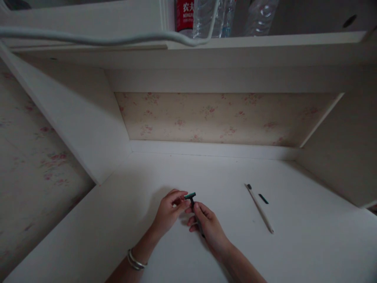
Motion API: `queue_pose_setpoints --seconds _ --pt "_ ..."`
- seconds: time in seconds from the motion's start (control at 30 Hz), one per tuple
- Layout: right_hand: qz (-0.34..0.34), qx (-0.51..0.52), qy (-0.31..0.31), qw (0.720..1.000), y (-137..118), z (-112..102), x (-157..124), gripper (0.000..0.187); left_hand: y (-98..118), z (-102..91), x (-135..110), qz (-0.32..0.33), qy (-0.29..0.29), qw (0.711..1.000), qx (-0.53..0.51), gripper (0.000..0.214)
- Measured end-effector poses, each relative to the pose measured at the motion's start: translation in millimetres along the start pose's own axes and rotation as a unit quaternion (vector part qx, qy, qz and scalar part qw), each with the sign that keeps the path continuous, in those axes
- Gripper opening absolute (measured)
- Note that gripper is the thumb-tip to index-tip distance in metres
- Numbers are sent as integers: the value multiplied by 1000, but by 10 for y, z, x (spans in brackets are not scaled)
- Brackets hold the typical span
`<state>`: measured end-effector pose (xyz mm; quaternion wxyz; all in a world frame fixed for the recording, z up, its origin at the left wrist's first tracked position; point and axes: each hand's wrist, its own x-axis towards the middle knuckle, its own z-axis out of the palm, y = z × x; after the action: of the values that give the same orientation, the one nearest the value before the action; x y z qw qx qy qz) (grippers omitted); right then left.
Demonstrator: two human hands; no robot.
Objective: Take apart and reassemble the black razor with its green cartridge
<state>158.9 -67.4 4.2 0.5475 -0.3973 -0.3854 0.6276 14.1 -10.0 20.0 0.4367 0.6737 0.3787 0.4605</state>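
Observation:
A small razor with a green head (190, 195) and a dark handle is held over the white desk (235, 251). My right hand (206, 224) is wrapped round the handle, whose end pokes out below the palm. My left hand (169, 212) pinches at the razor's head with fingertips. A silver bracelet (135, 261) sits on my left wrist. Both hands are close together near the desk's front middle.
A long white stick-like handle (260, 208) lies on the desk to the right, with a small dark green piece (263, 199) beside it. A shelf above holds plastic bottles (206, 15). A white cable (88, 38) runs along the shelf. Floral wallpaper (224, 118) backs the alcove.

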Motion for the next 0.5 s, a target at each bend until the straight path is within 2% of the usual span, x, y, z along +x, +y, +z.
queue_pose_setpoints --seconds 0.27,0.5 --pt "-6 10 0 1000 28 42 1 39 80 -10 7 36 8 997 61 19" --pt "-12 6 3 1000 12 79 -25 38 35 0 3 -6 8 1000 -24 20"
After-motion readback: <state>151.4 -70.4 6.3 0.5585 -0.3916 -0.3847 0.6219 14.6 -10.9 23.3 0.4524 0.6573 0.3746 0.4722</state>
